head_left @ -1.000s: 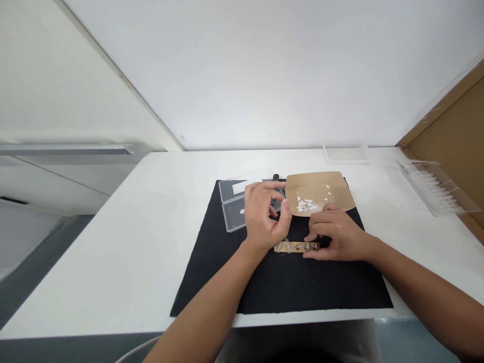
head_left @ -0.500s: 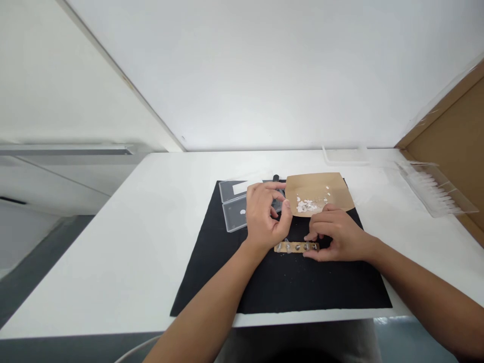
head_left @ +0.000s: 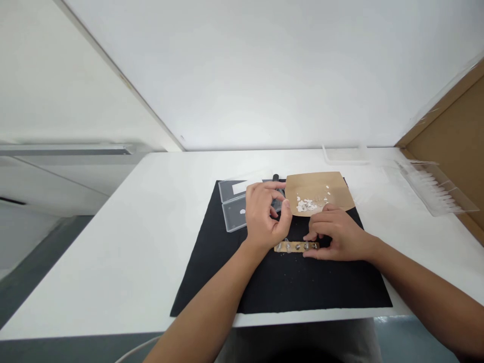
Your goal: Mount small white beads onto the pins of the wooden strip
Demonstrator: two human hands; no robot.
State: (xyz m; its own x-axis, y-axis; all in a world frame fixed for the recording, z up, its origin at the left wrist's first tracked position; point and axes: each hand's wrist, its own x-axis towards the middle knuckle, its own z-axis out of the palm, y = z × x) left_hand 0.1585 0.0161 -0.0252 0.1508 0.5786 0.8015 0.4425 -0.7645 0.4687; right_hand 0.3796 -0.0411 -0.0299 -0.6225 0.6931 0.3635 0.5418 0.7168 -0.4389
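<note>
A narrow tan strip (head_left: 292, 247) lies on a black mat (head_left: 295, 287), bearing several small round metallic spots and clear pieces standing up from it. My right hand (head_left: 336, 234) grips the strip near its right end, thumb at the near side and fingers at the far side. My left hand (head_left: 266, 212) hovers up and left of the strip, with index finger and thumb curved and a gap between them. Its fingertips are by the left edge of a brown paper tray (head_left: 312, 181). Small white flakes (head_left: 307, 205) are heaped in that tray.
Partly behind my left hand lies an opened clear plastic case (head_left: 232, 214) with a white label. A black-capped item (head_left: 276, 178) is beyond it. Clear plastic trays (head_left: 434, 189) stand at the right, by a cardboard panel (head_left: 454, 131). Tiny specks dot the mat.
Both hands stay practically where they were, with the strip and tray unmoved. The view has shifted very slightly.
</note>
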